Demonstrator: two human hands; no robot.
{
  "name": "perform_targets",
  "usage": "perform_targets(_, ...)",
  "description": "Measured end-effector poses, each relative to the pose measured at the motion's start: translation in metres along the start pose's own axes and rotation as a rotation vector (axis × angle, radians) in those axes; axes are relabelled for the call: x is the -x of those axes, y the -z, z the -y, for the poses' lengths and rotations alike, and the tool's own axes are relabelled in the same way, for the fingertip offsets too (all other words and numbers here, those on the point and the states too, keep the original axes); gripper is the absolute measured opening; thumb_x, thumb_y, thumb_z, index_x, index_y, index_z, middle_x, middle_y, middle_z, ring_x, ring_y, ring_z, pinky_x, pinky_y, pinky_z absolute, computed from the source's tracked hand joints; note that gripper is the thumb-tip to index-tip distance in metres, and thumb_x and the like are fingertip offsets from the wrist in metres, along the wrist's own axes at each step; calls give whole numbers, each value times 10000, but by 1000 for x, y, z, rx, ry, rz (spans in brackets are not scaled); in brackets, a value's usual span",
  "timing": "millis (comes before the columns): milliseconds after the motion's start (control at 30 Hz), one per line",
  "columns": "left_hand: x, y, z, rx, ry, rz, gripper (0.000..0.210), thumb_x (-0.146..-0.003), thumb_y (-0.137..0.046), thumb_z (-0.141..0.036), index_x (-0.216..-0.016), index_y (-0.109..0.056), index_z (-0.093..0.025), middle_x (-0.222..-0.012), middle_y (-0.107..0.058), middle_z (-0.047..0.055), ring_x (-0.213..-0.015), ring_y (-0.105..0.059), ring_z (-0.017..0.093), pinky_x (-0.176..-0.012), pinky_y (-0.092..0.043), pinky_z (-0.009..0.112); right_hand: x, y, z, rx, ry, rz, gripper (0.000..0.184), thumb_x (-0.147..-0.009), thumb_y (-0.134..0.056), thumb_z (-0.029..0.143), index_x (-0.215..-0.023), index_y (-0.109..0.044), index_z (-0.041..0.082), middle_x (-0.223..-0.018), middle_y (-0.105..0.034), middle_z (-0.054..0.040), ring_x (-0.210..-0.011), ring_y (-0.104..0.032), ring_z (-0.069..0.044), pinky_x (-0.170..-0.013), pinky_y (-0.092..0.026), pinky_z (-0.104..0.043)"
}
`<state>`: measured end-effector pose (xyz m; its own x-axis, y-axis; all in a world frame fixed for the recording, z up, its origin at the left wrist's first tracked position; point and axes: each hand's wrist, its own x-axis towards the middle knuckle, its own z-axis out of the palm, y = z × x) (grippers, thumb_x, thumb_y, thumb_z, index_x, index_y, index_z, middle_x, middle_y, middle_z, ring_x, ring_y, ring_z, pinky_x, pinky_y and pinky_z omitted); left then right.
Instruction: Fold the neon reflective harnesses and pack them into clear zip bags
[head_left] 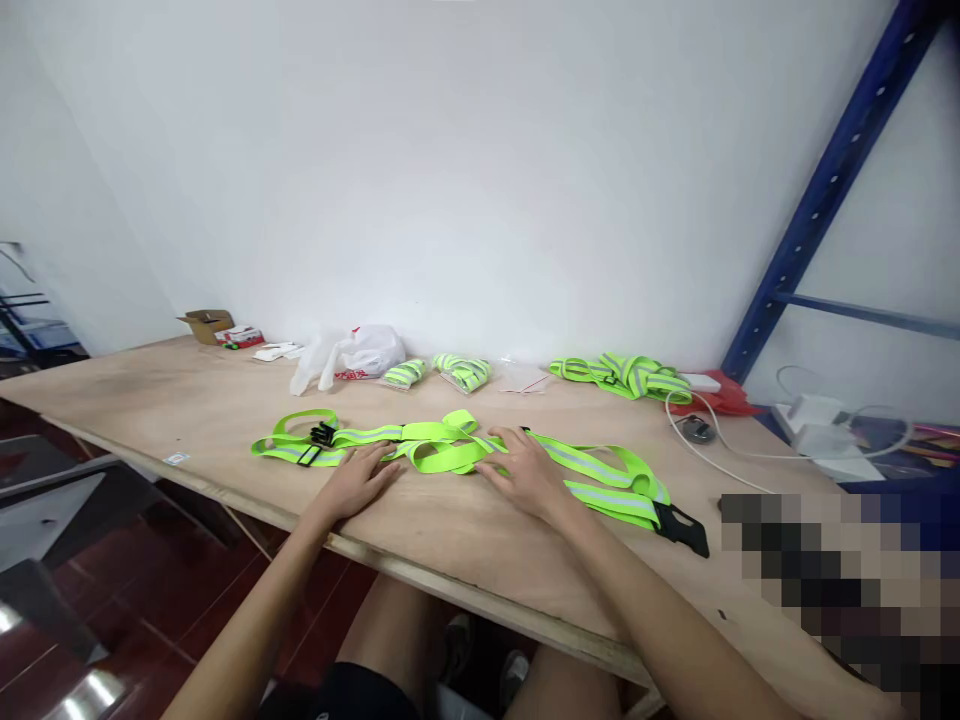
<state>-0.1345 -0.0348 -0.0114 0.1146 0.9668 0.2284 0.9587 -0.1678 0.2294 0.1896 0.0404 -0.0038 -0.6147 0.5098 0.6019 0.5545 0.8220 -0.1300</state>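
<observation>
A neon-yellow reflective strap (pixel 600 470) with a grey stripe lies spread across the wooden table. Its loops pile up in the middle, between my hands. My left hand (pixel 358 485) rests flat over the strap's left part, fingers stretched out. Over the strap right of the middle lies my right hand (pixel 525 472), its fingers extended and touching the band. Near the left loop sits a black buckle (pixel 322 433), with a black slider (pixel 309 456) just below it. A larger black buckle half (pixel 682 530) ends the strap on the right.
Along the wall stand a cardboard box (pixel 206 325), a white plastic bag (pixel 367 352), bagged folded straps (pixel 463 372), a clear bag (pixel 521 376) and a heap of straps (pixel 626 376). A mouse (pixel 697 430) and a white cable (pixel 724 468) lie right. The table's front edge (pixel 480 595) is close.
</observation>
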Motion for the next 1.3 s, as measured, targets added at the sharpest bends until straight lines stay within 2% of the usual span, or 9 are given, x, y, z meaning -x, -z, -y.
perform_targets(167, -4, 1, -7, -13, -42, -57, 497, -995, -392, -507, -1293, -609, -172, -1340, -629, 158, -1251, -555, 321, -1071, -402, 509, -1, 3, -6, -20, 57, -32, 249, -973, -556, 335, -941, -782, 236, -1217, -675, -121, -1085, -616, -269, -925, -510, -457)
perform_targets(267, -11, 7, -12, -3, -80, -132, 406, -996, -400, -458, -1190, -625, -181, -1182, -675, 151, -1112, -611, 312, -979, -465, 476, 11, -4, -4, 16, 3, -56, 301, -988, -518, 329, -1193, -696, 200, -1254, -659, -144, -1119, -614, -286, -966, -498, -469)
perform_targets(367, -26, 9, -13, 37, -257, -91, 370, -986, -432, -443, -1219, -600, -209, -1261, -640, 139, -1177, -583, 308, -1019, -450, 454, 37, -20, 7, 22, -121, -71, 417, -985, -507, 352, -1376, -555, 214, -1306, -634, -141, -1192, -588, -303, -992, -486, -478)
perform_targets(533, -84, 2, -9, 227, -470, 147, 492, -958, -472, -501, -1332, -561, -194, -1363, -613, 129, -1236, -579, 289, -1065, -438, 389, 47, -28, 13, 61, -238, -6, 393, -994, -463, 396, -1309, -583, 193, -1197, -691, -152, -1101, -630, -311, -915, -505, -468)
perform_targets(600, -112, -3, -8, 258, -497, 186, 508, -924, -515, -543, -1272, -606, -184, -1314, -644, 133, -1177, -612, 297, -1026, -461, 392, 33, -21, 4, 87, -251, 39, 398, -994, -476, 418, -1301, -590, 192, -1261, -668, -151, -1175, -596, -311, -975, -466, -459)
perform_targets(700, -136, -14, -8, 360, -474, 141, 531, -903, -532, -574, -1249, -612, -179, -1201, -696, 115, -1070, -652, 278, -949, -497, 381, 19, -9, -10, 91, -264, 67, 385, -1000, -480, 413, -1293, -593, 190, -1296, -655, -134, -1212, -568, -300, -1015, -422, -447)
perform_targets(967, -129, -40, -6, 420, -430, 18, 498, -907, -515, -545, -1211, -632, -168, -1118, -735, 98, -963, -675, 265, -891, -497, 365, 35, 1, -10, 121, -310, 22, 337, -983, -507, 400, -1210, -641, 189, -1212, -693, -132, -1151, -598, -297, -988, -421, -441)
perform_targets(1133, -132, -27, -9, 397, -491, -40, 375, -940, -492, -479, -1063, -695, -188, -1033, -750, 85, -925, -679, 262, -862, -487, 352, 35, 2, -11, 144, -289, 26, 391, -967, -525, 391, -1291, -608, 187, -1276, -674, -129, -1187, -591, -304, -1020, -413, -456)
perform_targets(1300, -126, -7, -15, 529, -488, -168, 411, -917, -572, -427, -1254, -617, -197, -1025, -734, 75, -928, -677, 241, -867, -497, 352, 35, 5, -8, 121, -335, 25, 400, -924, -574, 442, -1228, -644, 191, -1242, -680, -140, -1143, -603, -305, -984, -439, -446)
